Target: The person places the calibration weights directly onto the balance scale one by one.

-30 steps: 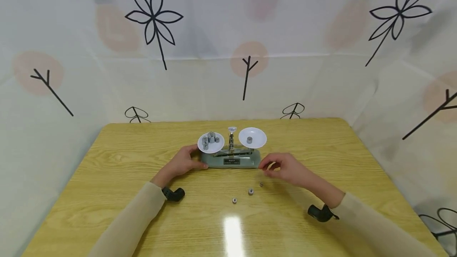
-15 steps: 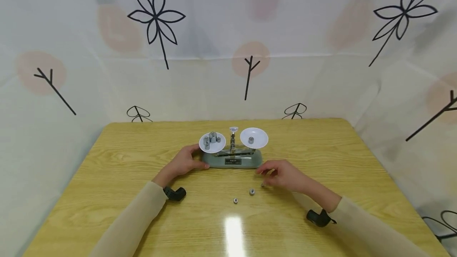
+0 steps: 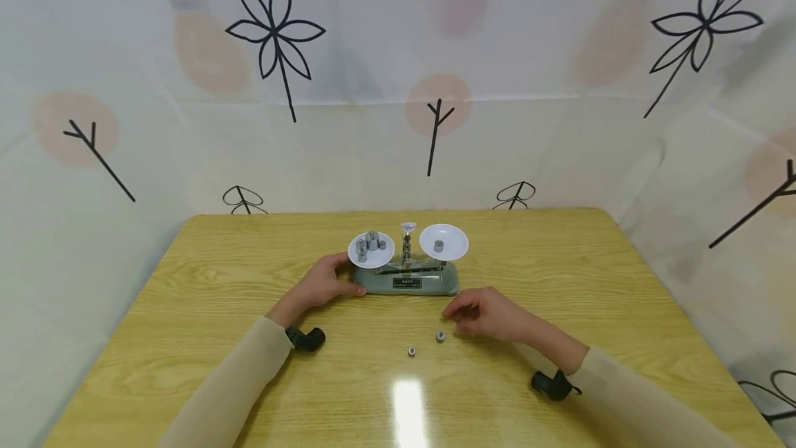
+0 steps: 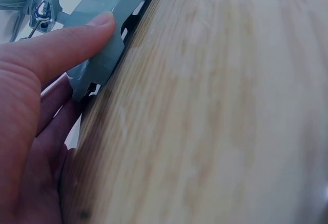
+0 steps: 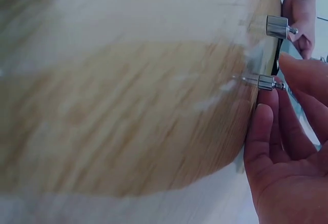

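A small balance scale [image 3: 407, 282] with a grey-green base and two white pans stands towards the back of the table. My left hand [image 3: 323, 283] grips the left end of its base, thumb [image 4: 77, 42] on the front and fingers behind. My right hand [image 3: 491, 313] is low over the table in front of the scale's right end. In the right wrist view, a small metal weight [image 5: 265, 82] stands on the wood between its thumb and fingers, a gap showing beside the thumb. Several weights [image 3: 372, 240] sit in the left pan [image 3: 385, 256], one weight [image 3: 439, 246] in the right pan [image 3: 457, 239].
Two more weights stand on the table before the scale, a larger one [image 3: 440, 337] just left of my right hand and a smaller one [image 3: 412, 351] nearer me. A patterned cloth [image 3: 348, 151] hangs behind the wooden table [image 3: 298, 393].
My right hand has moved from beside the base's right end towards me and down to the small weight, which it now hides in the head view. The left hand keeps its grip.
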### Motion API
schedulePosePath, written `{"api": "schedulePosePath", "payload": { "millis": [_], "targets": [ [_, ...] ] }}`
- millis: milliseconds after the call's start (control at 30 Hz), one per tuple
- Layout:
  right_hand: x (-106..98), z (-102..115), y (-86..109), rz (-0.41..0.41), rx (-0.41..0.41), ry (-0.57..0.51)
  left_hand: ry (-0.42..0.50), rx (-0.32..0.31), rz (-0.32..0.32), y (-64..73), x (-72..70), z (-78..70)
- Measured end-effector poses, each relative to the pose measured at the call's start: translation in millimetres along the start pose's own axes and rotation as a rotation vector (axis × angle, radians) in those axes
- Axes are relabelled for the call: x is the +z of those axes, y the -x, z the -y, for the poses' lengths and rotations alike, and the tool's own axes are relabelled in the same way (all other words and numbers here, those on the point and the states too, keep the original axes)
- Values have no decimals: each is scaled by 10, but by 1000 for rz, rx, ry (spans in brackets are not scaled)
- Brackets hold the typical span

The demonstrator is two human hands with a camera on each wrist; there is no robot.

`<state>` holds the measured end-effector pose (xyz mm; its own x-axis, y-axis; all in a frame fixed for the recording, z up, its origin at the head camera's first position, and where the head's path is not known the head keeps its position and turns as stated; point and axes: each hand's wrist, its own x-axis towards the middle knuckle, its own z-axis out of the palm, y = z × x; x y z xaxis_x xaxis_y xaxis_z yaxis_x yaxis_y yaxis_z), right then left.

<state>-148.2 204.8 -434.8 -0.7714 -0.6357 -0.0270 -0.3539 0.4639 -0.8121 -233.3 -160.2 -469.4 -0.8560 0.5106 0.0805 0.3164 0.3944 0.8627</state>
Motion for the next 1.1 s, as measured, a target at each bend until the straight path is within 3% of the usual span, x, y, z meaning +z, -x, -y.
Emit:
{"api": "schedulePosePath", "payload": {
  "millis": [300, 600, 1100],
  "targets": [
    [-3, -42, 5, -6, -22, 31, -7, -28, 7, -2, -8, -25],
    [-25, -80, 6, -6, 14, 18, -3, -26, 10, -6, -7, -14],
    [-18, -76, -2, -24, -11, 21, -6, -32, 11, 4, -8, -28]
  ]
}}
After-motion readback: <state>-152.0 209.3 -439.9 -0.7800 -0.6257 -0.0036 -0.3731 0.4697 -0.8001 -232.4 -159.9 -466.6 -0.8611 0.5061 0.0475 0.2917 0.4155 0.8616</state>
